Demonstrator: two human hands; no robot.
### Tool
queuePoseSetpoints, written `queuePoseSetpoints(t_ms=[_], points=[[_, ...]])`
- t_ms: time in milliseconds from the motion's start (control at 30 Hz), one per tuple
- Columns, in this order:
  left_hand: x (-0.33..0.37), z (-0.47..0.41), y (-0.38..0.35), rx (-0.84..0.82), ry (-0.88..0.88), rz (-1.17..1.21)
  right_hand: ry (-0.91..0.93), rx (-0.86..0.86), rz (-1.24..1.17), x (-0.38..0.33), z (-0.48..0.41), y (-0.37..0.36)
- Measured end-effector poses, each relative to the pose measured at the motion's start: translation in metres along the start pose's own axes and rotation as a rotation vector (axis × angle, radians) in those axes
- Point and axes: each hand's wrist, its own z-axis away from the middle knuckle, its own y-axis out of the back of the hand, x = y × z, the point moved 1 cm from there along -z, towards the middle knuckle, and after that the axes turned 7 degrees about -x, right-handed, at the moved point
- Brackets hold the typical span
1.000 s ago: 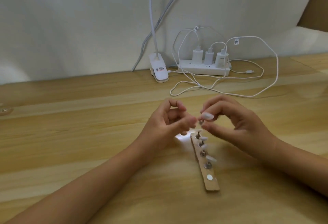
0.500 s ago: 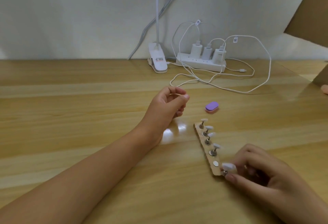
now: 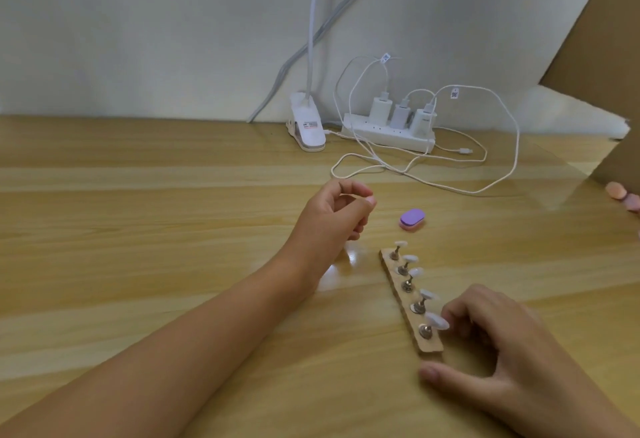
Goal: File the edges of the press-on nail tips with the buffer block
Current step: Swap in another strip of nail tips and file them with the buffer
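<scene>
The wooden holder strip (image 3: 431, 345) carries five nail tips (image 3: 416, 271); your right hand (image 3: 512, 351) touches the nearest with loosely spread fingers, while your left hand (image 3: 332, 215) curls its fingers together near the purple buffer block (image 3: 412, 219).

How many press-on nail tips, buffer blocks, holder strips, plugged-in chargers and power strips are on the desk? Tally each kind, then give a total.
nail tips: 5
buffer block: 1
holder strip: 1
chargers: 3
power strip: 1
Total: 11
</scene>
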Motion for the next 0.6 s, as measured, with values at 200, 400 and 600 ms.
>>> queuePoseSetpoints(t_ms=[200, 400, 600], points=[[-0.003, -0.002, -0.002, 0.052, -0.018, 0.030, 0.022, 0.019, 0.102, 0.018, 0.008, 0.012], [-0.002, -0.003, -0.005, 0.063, -0.010, 0.074, -0.067, -0.011, 0.093, 0.039, 0.014, 0.036], [-0.005, -0.003, 0.000, 0.062, -0.001, 0.109, -0.085, -0.063, 0.277, 0.010, -0.012, 0.004]])
